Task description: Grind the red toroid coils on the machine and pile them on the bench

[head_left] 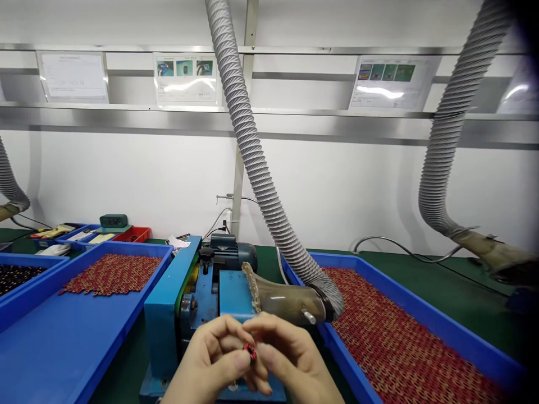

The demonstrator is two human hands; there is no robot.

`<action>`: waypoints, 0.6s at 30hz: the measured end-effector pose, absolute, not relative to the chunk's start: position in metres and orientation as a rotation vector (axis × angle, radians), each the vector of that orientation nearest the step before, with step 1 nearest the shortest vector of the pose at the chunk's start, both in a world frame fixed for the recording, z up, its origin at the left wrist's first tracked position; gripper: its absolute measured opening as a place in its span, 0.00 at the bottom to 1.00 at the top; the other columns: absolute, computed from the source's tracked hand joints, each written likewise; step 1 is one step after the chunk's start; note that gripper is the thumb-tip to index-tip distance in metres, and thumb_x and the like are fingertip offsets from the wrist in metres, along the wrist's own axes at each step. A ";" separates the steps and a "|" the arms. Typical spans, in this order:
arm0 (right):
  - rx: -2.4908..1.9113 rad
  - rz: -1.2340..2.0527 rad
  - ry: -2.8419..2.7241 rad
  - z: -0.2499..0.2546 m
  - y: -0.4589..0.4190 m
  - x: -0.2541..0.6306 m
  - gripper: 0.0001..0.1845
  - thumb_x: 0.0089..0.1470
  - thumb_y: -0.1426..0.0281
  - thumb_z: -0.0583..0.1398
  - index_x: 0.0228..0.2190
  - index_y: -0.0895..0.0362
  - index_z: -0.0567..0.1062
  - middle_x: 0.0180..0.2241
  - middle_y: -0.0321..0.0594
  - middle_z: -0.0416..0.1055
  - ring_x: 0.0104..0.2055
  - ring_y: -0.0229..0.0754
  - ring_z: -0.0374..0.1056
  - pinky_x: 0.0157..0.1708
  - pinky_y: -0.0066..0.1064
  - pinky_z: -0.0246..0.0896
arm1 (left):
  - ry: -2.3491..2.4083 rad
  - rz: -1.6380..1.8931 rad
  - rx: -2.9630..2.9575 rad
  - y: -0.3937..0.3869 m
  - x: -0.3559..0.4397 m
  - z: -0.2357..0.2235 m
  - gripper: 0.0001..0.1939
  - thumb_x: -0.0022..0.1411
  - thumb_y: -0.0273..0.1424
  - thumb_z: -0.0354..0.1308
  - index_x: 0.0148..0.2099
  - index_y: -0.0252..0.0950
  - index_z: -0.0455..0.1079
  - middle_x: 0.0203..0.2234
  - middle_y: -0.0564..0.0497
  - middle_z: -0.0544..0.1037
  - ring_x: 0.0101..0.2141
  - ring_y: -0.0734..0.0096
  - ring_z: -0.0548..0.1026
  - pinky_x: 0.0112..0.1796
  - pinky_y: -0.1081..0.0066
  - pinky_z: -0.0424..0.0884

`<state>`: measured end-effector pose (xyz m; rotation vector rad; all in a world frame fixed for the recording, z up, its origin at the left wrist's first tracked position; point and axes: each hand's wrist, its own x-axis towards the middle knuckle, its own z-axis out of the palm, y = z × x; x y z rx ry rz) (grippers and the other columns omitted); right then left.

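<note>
In front of the machine, a small red-and-black ring coil (250, 352) is held up between both hands. My left hand (214, 359) is closed, with its thumb and forefinger pinching the coil from the left. From the other side, the curled fingers and thumb of my right hand (295, 353) meet at the coil's right edge. Parts of the coil are hidden by the fingertips. Right behind the hands stands a blue belt machine (168, 303) with a dark motor (233, 252) and a translucent suction nozzle (282, 297).
A blue tray (337, 342) on the right is spread with red ring coils (404, 336). The left blue tray (71, 342) has red rings (115, 273) grouped at its far end. A grey hose (256, 151) drops to the nozzle. Small bins and a green clock (113, 220) stand behind.
</note>
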<state>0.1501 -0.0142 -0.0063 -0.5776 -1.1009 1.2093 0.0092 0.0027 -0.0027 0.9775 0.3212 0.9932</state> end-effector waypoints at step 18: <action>-0.578 1.028 -0.992 -0.009 -0.010 0.153 0.11 0.52 0.60 0.69 0.27 0.54 0.81 0.17 0.31 0.61 0.19 0.32 0.58 0.21 0.22 0.57 | 0.325 0.971 1.001 0.002 0.012 -0.004 0.18 0.46 0.39 0.74 0.32 0.32 0.73 0.21 0.52 0.82 0.23 0.77 0.79 0.26 0.81 0.65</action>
